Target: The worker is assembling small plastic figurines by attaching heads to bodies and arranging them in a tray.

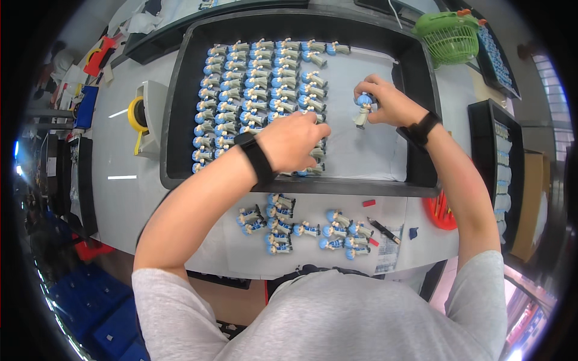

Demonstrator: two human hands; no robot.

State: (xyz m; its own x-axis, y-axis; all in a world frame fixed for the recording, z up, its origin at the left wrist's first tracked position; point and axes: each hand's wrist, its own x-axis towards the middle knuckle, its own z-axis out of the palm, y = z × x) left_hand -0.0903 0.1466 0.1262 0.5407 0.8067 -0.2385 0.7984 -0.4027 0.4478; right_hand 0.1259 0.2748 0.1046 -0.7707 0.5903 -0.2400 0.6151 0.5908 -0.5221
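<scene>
A small figurine (362,113) with blue hair and a pale outfit hangs upright in my right hand (390,103), its fingers and thumb closed on it, above the bare right part of a black tray (301,185). My left hand (296,142) rests over the rightmost column of figurines (282,78) lying in the tray. Its fingers are bent and the thumb is spread away from them; some figurines beneath are hidden by the hand. Several columns of the same figurines lie on their sides across the tray's left part.
More loose figurines (306,229) lie on the table before the tray, near a black pen-like tool (383,230) and a red cap (368,203). A tape dispenser (150,114) stands left of the tray. A green basket (448,39) and a red round container (439,212) are at right.
</scene>
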